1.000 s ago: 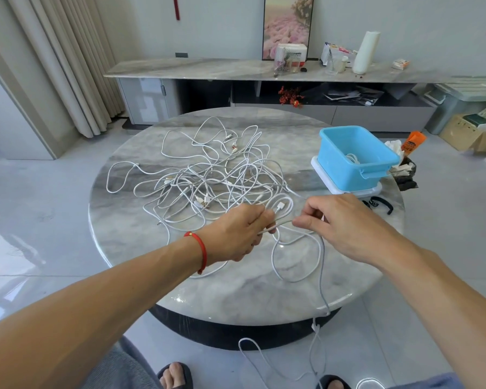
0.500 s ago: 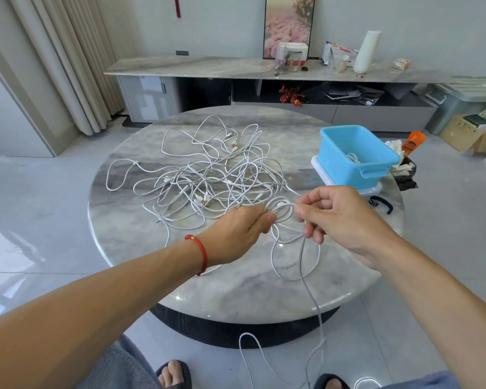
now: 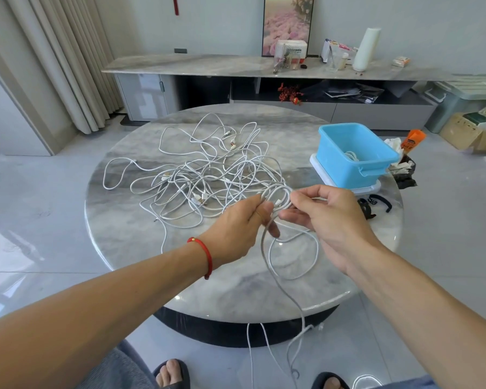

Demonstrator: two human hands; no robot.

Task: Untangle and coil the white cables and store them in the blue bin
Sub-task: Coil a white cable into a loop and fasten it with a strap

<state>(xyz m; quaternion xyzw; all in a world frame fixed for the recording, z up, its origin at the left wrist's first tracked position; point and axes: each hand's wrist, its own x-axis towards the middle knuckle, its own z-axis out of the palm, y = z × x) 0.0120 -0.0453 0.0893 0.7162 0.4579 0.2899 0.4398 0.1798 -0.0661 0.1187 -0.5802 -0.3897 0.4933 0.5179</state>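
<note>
A round grey marble counter [image 3: 129,237] on a dark base stands on a glossy pale tiled floor [image 3: 34,209], with beige curtains [image 3: 59,60] at the left and a long marble sideboard [image 3: 208,66] against the far wall. The tangle of white cables [image 3: 208,178] sprawls across the counter's middle. The left hand [image 3: 239,226] and the right hand [image 3: 326,217], fingers curled, pinch a small cable coil [image 3: 278,196] between them. The blue bin [image 3: 354,155] sits at the counter's right edge
</note>
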